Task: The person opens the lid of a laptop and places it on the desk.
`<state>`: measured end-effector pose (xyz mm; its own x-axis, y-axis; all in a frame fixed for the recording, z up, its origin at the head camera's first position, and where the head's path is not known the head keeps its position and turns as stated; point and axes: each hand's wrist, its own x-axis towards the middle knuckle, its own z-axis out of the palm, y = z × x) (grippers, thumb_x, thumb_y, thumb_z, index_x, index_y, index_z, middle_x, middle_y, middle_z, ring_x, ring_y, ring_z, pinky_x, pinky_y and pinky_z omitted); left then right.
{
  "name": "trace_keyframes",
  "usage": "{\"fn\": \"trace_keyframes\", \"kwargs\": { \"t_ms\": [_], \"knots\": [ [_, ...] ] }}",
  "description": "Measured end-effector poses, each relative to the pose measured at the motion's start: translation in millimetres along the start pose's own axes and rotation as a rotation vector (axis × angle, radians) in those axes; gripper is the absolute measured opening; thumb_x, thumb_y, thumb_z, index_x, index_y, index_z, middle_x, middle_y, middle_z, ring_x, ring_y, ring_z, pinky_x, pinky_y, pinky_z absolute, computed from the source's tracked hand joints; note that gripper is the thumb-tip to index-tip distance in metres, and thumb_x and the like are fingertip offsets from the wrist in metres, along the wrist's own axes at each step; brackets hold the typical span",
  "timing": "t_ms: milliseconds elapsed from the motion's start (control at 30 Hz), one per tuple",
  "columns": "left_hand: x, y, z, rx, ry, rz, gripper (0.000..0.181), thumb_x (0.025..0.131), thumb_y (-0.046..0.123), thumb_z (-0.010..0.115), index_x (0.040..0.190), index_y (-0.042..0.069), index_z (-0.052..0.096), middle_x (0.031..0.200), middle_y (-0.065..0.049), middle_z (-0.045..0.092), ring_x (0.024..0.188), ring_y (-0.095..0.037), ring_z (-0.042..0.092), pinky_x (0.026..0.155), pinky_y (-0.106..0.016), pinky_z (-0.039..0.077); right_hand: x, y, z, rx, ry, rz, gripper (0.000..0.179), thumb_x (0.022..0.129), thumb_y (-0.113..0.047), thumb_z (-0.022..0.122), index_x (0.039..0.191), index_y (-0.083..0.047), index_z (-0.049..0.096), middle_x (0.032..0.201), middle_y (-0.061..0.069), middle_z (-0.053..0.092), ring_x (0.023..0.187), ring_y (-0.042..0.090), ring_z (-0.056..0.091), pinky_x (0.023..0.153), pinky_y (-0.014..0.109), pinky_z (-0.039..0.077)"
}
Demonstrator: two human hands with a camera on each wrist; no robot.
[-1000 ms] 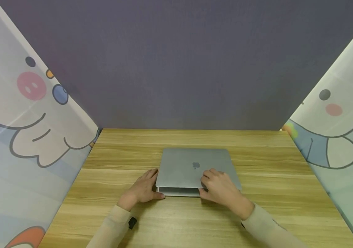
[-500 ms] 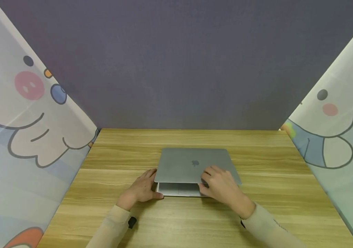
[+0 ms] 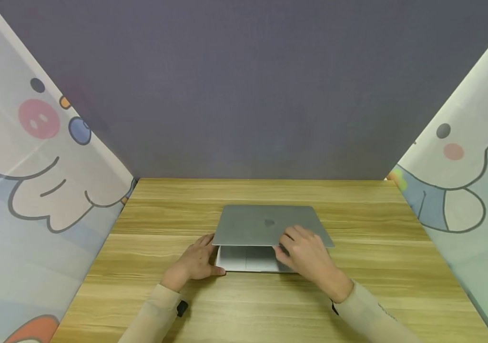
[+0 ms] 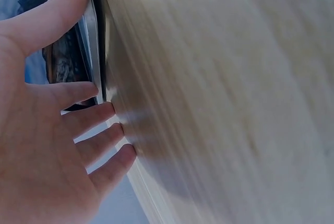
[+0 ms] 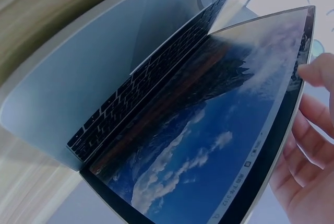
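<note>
A grey laptop (image 3: 244,226) lies on the wooden table, its lid partly raised toward the back. My right hand (image 3: 308,252) pinches the lid's front edge right of the middle, the thumb under it and the fingers on top. In the right wrist view the lit screen (image 5: 198,135) shows mountains and clouds, and the black keyboard (image 5: 141,85) is visible. Beside the left front corner of the base (image 3: 233,259), my left hand (image 3: 197,261) rests with its thumb at the front. Its fingers reach along the side edge, nearly straight in the left wrist view.
The wood-grain table (image 3: 244,305) extends around the laptop on all sides. Behind it rises a dark grey panel (image 3: 244,90). Cartoon-printed sheets stand at the left (image 3: 4,200) and right (image 3: 480,157).
My right hand has lifted the laptop lid's front edge up and back, widening the gap and showing more of the base. My left hand has stayed at the left corner.
</note>
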<state>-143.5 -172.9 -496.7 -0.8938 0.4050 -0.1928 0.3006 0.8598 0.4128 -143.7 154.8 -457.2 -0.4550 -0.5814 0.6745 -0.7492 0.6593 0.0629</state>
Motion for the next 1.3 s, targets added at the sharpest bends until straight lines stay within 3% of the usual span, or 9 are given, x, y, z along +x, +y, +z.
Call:
{"fn": "trace_keyframes", "kwargs": {
  "t_ms": [333,767,1300],
  "knots": [
    [0.3,1.7,0.1,0.033,-0.002,-0.015,0.096,0.083,0.049,0.081,0.159,0.012,0.035,0.162,-0.02,0.031,0.148,-0.044,0.028,0.115,-0.063,0.03,5.5,-0.6,-3.4,-0.021,0.088,0.014,0.013,0.077,-0.015,0.08,0.072,-0.007,0.071,0.074,0.004,0.065,0.063,0.02,0.059,0.053,0.032,0.051],
    [1.2,2.9,-0.7,0.032,-0.011,-0.021,0.096,0.083,0.049,0.081,0.157,0.007,0.037,0.161,-0.02,0.032,0.147,-0.044,0.029,0.114,-0.063,0.031,17.9,2.5,-5.6,-0.11,0.149,0.112,0.021,0.076,-0.018,0.086,0.068,-0.005,0.072,0.07,0.007,0.066,0.064,0.026,0.058,0.056,0.037,0.049],
    [2.1,3.9,-0.6,0.031,-0.006,-0.019,0.096,0.083,0.047,0.082,0.157,0.007,0.037,0.16,-0.021,0.033,0.147,-0.045,0.029,0.113,-0.065,0.031,36.2,7.4,-7.0,-0.128,0.211,0.22,0.024,0.078,-0.02,0.088,0.074,-0.002,0.072,0.075,0.011,0.067,0.069,0.031,0.061,0.06,0.042,0.051]
  ]
}}
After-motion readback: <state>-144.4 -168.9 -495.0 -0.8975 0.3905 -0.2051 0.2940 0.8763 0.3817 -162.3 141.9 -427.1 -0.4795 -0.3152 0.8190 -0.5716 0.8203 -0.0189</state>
